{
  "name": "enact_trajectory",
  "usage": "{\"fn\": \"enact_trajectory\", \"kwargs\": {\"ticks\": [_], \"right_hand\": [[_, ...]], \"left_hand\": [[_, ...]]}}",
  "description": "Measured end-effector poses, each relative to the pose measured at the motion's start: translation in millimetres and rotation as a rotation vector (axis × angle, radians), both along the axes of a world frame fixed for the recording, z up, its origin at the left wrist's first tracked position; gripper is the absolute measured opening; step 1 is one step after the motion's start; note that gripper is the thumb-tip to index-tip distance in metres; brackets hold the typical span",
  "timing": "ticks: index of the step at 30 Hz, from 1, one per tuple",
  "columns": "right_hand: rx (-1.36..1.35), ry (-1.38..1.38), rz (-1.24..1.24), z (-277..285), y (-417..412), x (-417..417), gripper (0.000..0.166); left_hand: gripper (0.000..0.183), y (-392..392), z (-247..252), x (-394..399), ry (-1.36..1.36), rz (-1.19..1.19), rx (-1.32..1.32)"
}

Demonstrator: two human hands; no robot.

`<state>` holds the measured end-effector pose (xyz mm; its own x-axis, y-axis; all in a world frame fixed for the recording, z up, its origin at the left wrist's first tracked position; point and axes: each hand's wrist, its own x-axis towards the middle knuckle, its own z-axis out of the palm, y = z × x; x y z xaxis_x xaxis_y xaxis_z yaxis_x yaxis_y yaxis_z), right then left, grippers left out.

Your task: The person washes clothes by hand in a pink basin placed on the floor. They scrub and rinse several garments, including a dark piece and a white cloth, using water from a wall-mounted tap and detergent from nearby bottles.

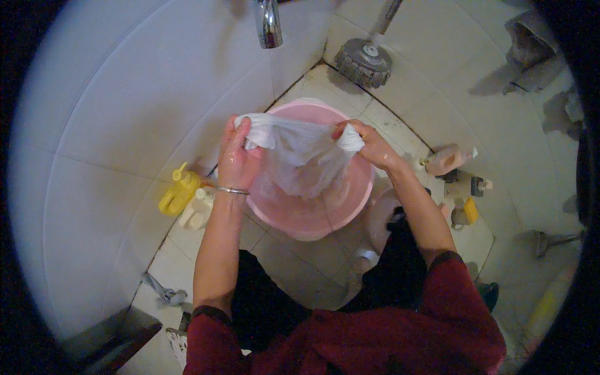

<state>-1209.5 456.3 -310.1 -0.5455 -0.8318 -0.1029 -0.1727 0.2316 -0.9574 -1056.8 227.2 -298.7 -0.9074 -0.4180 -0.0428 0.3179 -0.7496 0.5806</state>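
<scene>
A wet white cloth [300, 154] is stretched between my hands above a round pink plastic basin [323, 220] on the tiled floor. My left hand [238, 147] grips a bunched end over the basin's left rim, palm partly turned up, with a metal bangle at the wrist. At the upper right of the basin, my right hand [365, 140] holds the opposite end, a twist of cloth poking out between its fingers. The cloth's middle sags towards the basin; whether it touches water there I cannot tell.
A chrome faucet [269, 28] and a round mop head [364, 63] are beyond the basin. A yellow jug [180, 192] and a white bottle [197, 211] stand left. Pump bottles [447, 159] line the right wall. A pale basin [382, 215] is beside my right knee.
</scene>
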Motion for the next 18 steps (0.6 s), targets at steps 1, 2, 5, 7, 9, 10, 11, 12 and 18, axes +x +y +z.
{"fn": "enact_trajectory", "kwargs": {"ticks": [1,2,5,7,9,10,11,12,18], "right_hand": [[-0.008,-0.033,-0.055,-3.4,1.2,-0.4,0.014],[-0.041,-0.24,-0.114,-2.3,-0.4,2.7,0.016],[-0.156,-0.715,-0.208,3.6,-3.1,13.7,0.021],[-0.261,-0.842,-0.147,6.2,-8.5,18.9,0.025],[-0.342,-0.912,-0.136,-3.0,-5.1,15.6,0.025],[-0.384,-0.947,-0.13,-6.0,-3.7,14.3,0.025],[-0.36,-0.953,-0.18,-3.3,-4.7,16.4,0.025],[-0.339,-0.964,-0.225,4.0,-8.8,22.1,0.025],[-0.046,-0.666,-0.448,-10.8,-11.9,13.3,0.032]], "left_hand": [[0.014,0.9,2.0,-0.8,0.003,0.013,-0.006],[0.016,0.6,2.7,-0.5,0.001,0.033,-0.013],[0.029,2.2,-0.9,-8.0,-0.362,0.114,-0.453],[0.038,-1.3,-30.6,-4.5,-0.497,0.399,-1.252],[0.044,8.2,-26.9,-7.0,-0.381,0.349,-1.686],[0.045,16.2,-24.3,-7.9,-0.216,0.161,-1.708],[0.047,26.6,-18.4,-8.6,-0.053,-0.029,-1.715],[0.042,39.1,-15.8,-6.9,-0.157,-0.125,-1.653],[0.024,50.9,-19.7,-11.3,-0.404,-0.414,-1.094]]}}
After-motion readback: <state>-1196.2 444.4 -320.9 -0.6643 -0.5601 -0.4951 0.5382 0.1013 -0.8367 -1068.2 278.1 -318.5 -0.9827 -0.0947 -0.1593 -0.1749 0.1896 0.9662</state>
